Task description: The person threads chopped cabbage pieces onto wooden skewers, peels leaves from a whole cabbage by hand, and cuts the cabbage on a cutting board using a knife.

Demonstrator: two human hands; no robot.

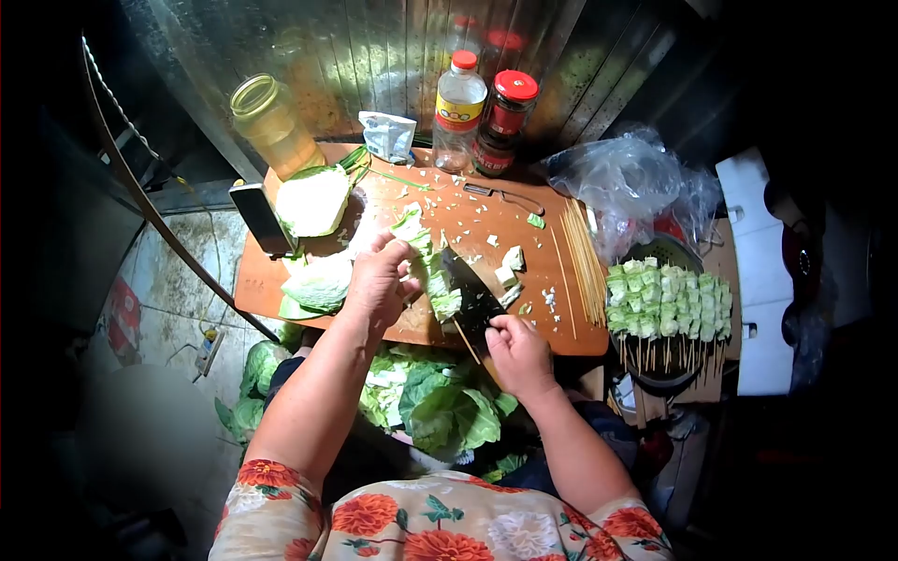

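Over the middle of the wooden board, my left hand (379, 279) is closed, its fingers pinching a skewer of cabbage (433, 273). Pale green pieces run along this skewer, and its bare stick end points down toward me. My right hand (521, 355) is closed around the handle of a dark, broad-bladed knife (471, 292), whose blade lies beside the skewered cabbage. Whether blade and cabbage touch, I cannot tell. Small cut cabbage chunks (506, 277) lie just beyond the blade. Left of my left hand are a cabbage wedge (320, 282) and a larger cut cabbage half (313, 200).
Bare bamboo sticks (582, 266) lie at the board's (374, 201) right, near finished cabbage skewers (669, 304) on a pot. Behind stand a clear bottle (458, 112), red-lidded jars (512, 103) and a yellowish jar (271, 126). A phone (260, 217) leans left; cabbage leaves (449, 411) sit below.
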